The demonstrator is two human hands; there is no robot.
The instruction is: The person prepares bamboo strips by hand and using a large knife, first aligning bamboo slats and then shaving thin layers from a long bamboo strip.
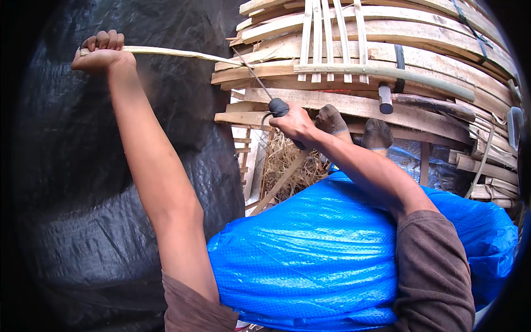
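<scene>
The left arm (146, 149) is stretched far forward from the lower edge toward the upper left, with only a slight bend shown. The left wrist (121, 67) is bent outward, and the left hand (103, 54) is closed in a fist, its fingers (103, 40) curled over. The right arm (368, 169) is bent at the elbow and angled inward; the right hand (294, 123) is clenched near the centre, well apart from the left.
</scene>
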